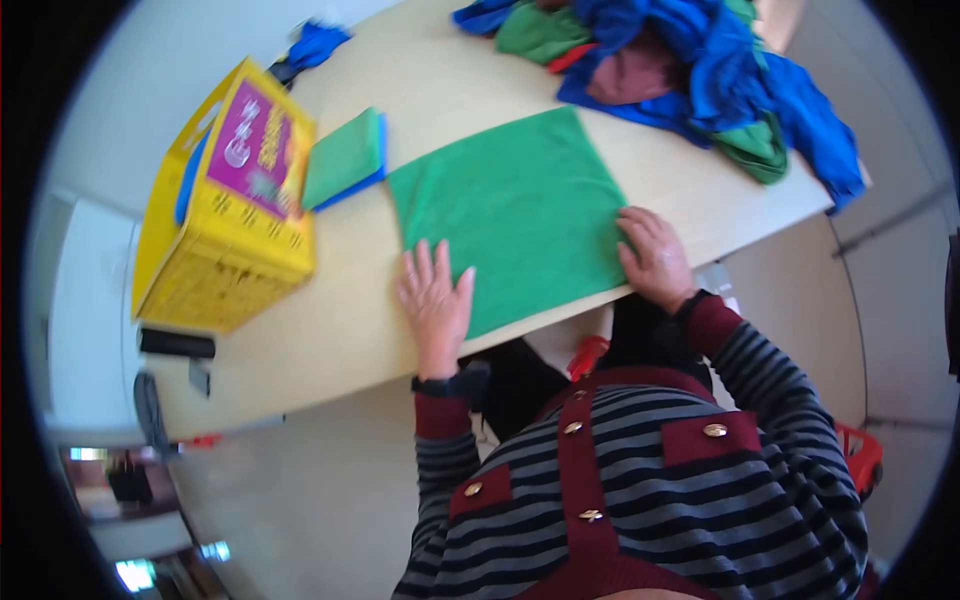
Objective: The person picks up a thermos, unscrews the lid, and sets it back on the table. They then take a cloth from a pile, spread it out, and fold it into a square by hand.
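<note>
A green cloth (520, 215) lies spread out on the pale tabletop, mostly smooth with slight creases at its left side. My left hand (436, 305) rests flat over the cloth's left edge near the front corner, fingers spread. On the opposite side, my right hand (657, 262) touches the right edge near the front, its fingers stretched out and the thumb apart. Just left of the cloth sits a small stack of folded cloths (345, 160), green on top and blue below.
A yellow box (235, 235) with a purple label stands on the left of the table (330, 350). Crumpled blue, green and reddish cloths (700, 75) are heaped at the back right, some hanging over the edge. A black cylinder (177, 343) lies near the left end.
</note>
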Demonstrator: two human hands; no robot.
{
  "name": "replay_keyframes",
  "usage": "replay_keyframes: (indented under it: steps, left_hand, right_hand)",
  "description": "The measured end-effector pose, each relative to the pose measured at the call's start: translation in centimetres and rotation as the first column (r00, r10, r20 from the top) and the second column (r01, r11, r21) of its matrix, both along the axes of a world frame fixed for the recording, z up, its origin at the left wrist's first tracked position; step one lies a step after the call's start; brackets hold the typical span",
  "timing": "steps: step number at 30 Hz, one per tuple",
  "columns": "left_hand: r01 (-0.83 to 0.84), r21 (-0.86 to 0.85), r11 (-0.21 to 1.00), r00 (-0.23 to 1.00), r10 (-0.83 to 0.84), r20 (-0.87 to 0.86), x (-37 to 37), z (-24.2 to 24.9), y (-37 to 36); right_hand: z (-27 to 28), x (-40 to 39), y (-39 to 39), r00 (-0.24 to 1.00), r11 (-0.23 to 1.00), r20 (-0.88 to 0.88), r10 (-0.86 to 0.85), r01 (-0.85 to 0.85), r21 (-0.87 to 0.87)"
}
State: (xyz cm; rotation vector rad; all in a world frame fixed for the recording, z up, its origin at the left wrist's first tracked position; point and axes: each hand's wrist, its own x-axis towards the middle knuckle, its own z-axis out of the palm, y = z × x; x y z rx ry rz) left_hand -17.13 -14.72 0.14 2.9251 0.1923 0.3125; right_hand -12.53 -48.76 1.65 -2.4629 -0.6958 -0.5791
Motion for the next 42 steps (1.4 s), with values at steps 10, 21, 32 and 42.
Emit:
replay_keyframes:
  steps: [10,21,32,42]
  left_hand:
    - [0.078,0.084,0.993,0.997,-0.079,0.017,-0.6,-0.2,0.9]
    - [0.117,0.153,0.981,0.99,-0.128,0.063,-0.3,-1.1,1.0]
    - [0.146,0.097,0.985,0.988,-0.15,0.042,-0.3,-2.5,1.3]
    - [0.158,0.088,0.984,0.985,-0.163,0.054,-0.2,-2.8,1.4]
  right_hand:
    - [-0.1,0.2,-0.3,0.999,0.997,-0.022,-0.03,0.028,-0.069]
    - [-1.3,0.3,-1.3,0.999,0.998,-0.034,-0.019,0.017,-0.056]
    - [-2.7,0.4,-2.0,0.998,0.995,0.024,-0.054,0.056,-0.088]
    - [-2.9,0.3,-2.3,0.999,0.996,0.024,-0.041,0.043,-0.074]
